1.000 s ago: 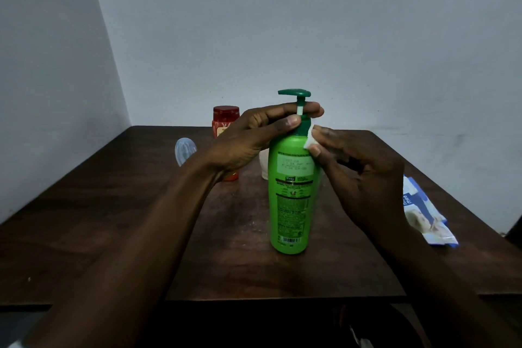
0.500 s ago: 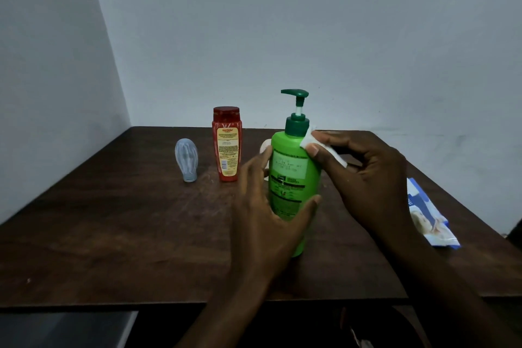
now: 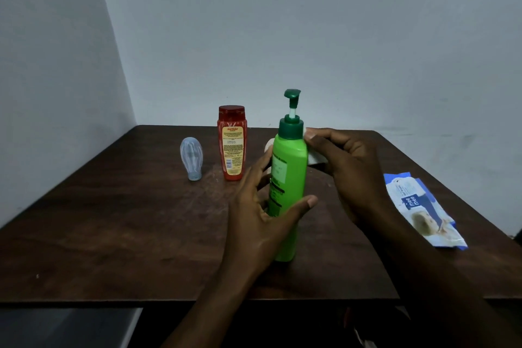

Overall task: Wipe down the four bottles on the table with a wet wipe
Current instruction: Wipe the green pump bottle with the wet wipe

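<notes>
Dark wooden table carries the green pump bottle upright near its front edge, the left hand wrapped round its middle and the right hand pinching the wet wipe against its shoulder. Best to hold it firm and draw the wipe downward all round, since a tall bottle probably tips easily.

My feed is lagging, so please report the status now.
Left hand grips green bottle, upright on table. Right hand holds wipe against its shoulder. Nothing in the way.
</notes>
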Demonstrator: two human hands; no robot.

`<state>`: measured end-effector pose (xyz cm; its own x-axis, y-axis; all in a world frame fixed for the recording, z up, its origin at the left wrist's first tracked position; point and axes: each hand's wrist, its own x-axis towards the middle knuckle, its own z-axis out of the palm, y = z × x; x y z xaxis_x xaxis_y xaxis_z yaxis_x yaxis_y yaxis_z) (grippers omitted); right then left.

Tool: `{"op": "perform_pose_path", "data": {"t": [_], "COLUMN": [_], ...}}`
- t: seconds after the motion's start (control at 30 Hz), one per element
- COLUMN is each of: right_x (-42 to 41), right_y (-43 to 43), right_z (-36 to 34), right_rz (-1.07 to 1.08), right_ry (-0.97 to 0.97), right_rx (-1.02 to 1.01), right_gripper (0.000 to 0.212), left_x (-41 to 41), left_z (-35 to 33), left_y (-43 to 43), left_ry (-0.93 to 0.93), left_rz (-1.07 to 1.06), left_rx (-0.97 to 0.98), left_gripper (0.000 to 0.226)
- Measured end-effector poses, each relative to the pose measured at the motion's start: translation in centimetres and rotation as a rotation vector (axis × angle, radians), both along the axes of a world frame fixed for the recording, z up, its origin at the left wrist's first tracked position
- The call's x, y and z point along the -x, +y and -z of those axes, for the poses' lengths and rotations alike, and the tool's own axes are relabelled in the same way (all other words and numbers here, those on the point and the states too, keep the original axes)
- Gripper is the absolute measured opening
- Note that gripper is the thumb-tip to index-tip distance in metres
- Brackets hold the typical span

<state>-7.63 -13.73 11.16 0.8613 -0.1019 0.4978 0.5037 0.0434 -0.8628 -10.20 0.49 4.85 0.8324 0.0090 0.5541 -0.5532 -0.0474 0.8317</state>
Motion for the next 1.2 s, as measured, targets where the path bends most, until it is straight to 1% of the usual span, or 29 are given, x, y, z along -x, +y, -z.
{"op": "perform_pose_path", "data": {"t": [0.1,0.17,0.27,0.37,0.47,0.53,0.6,0.67,0.77,0.83,0.9,1.0,1.07,1.13,1.2], "right_x": [-1.0,-1.1,-0.3,1.2,2.8,3.6,3.9,3.6,2.4,1.5,0.8,0.3,0.3,0.7,1.4], "right_y": [0.4,0.6,0.8,0.7,0.7,0.8,1.0,1.1,1.2,1.1,1.0,0.9,0.8,0.8,0.9], "right_z": [0.3,0.5,1.0,1.5,2.3,2.9,3.3,3.2,2.5,1.6,0.6,-0.6,-0.6,0.2,1.1], "right_rz": [-0.102,-0.126,-0.115,0.01,0.113,0.239,0.298,0.238,0.117,0.082,-0.005,-0.165,-0.221,-0.21,-0.061], "right_ry": [0.085,0.08,0.029,-0.062,-0.17,-0.3,-0.381,-0.357,-0.268,-0.235,-0.186,-0.08,-0.084,-0.119,-0.18], "right_rx": [-0.028,-0.034,-0.069,-0.021,0.124,0.242,0.26,0.201,0.135,0.153,0.187,0.172,0.129,0.053,0.001], "right_gripper": [0.026,0.028,0.024,0.021,0.033,0.032,0.029,0.027,0.029,0.027,0.029,0.031,0.031,0.03,0.026], "left_x": [0.2,0.1,0.0,-0.1,-0.3,-0.3,-0.4,-0.7,-1.0,-1.2,-1.3,-1.7,-1.9,-1.9,-1.9], "left_z": [0.0,0.2,0.3,0.4,0.4,0.4,0.3,0.2,0.0,-0.2,-0.5,-0.6,-0.7,-0.7,-0.7], "left_y": [0.3,0.6,0.9,1.0,1.2,1.3,1.5,1.6,1.8,1.8,2.0,2.2,2.3,2.2,2.2], "left_ry": [-0.007,-0.013,-0.025,-0.014,0.009,0.018,0.025,0.045,0.078,0.096,0.138,0.198,0.22,0.235,0.238], "left_rz": [0.039,0.057,0.056,0.055,0.076,0.105,0.144,0.184,0.21,0.25,0.312,0.391,0.419,0.436,0.446], "left_rx": [-0.01,0.001,-0.019,-0.05,-0.048,-0.052,-0.058,-0.045,-0.032,-0.04,-0.029,-0.005,0.004,0.015,0.028], "left_gripper": [0.083,0.083,0.083,0.084,0.084,0.085,0.084,0.079,0.063,0.054,0.048,0.045,0.045,0.042,0.039]}}
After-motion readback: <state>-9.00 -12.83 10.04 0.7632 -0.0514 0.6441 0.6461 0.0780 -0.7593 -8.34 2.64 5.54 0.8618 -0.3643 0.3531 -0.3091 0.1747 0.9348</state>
